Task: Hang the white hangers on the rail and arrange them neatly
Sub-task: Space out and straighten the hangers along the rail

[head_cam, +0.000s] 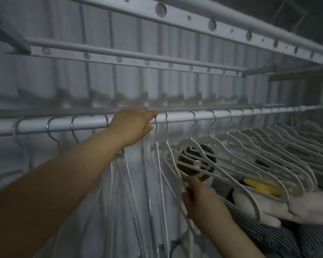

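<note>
A long white rail [181, 117] crosses the view with several white hangers [250, 146] hooked on it, running off to the right. My left hand [132, 125] reaches up to the rail, fingers resting on top of it and thumb beneath, right beside a metal hook [155, 125]. Below, my right hand [199, 198] pinches the lower edge of a white hanger [168, 164] that hangs from that stretch of rail. More hangers [127, 183] dangle under my left forearm, partly hidden by it.
Two perforated metal bars [131, 60] run above the rail. Pale curtain-like sheeting [45, 90] forms the back. At the lower right lie checked fabric [280, 239], a white soft object [306, 207], something yellow [261, 185] and a round dark item [196, 161] behind the hangers.
</note>
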`<state>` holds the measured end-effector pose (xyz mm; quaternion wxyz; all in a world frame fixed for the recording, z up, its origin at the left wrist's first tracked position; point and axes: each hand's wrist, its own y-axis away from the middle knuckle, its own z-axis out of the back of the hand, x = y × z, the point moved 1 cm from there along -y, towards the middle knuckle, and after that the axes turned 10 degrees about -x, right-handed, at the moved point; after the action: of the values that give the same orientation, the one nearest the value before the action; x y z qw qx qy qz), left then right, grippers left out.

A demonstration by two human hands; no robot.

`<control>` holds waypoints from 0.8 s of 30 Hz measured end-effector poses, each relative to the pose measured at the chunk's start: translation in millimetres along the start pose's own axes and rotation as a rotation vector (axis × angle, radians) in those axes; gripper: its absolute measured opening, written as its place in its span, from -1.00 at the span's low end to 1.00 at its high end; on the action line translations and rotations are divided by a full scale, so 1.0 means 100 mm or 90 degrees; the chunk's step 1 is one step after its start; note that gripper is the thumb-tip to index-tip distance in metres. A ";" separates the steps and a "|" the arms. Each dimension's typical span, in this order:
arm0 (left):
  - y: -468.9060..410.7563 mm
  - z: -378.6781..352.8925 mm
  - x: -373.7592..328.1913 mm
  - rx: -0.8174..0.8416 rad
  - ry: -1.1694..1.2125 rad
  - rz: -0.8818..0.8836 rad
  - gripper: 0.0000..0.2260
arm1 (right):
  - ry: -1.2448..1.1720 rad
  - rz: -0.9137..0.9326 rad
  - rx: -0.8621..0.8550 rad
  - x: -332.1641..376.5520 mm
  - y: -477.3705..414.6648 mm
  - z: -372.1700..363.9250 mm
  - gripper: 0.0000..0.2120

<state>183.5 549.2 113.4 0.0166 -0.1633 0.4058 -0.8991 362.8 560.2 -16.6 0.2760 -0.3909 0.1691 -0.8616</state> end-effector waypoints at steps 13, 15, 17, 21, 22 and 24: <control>0.10 0.01 0.05 -0.048 -0.004 0.038 -0.61 | 0.036 -0.006 -0.065 -0.14 -0.02 0.10 -0.62; 0.12 0.02 0.06 -0.048 -0.003 0.047 -0.61 | 0.034 -0.004 -0.065 -0.16 -0.04 0.12 -0.62; 0.13 0.03 0.07 -0.048 -0.001 0.055 -0.61 | 0.037 0.007 -0.063 -0.18 -0.06 0.12 -0.63; 0.14 0.03 0.08 -0.044 -0.010 0.061 -0.61 | 0.017 0.027 -0.071 -0.18 -0.05 0.08 -0.65; 0.14 0.04 0.09 -0.043 -0.013 0.063 -0.61 | 0.016 0.033 -0.070 -0.18 -0.05 0.07 -0.63; 0.15 0.04 0.09 -0.042 -0.015 0.065 -0.61 | 0.012 0.036 -0.065 -0.19 -0.05 0.06 -0.63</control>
<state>174.8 534.9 107.6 0.0620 -0.1534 0.4428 -0.8812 375.7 575.0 -20.9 0.2784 -0.3916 0.2266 -0.8472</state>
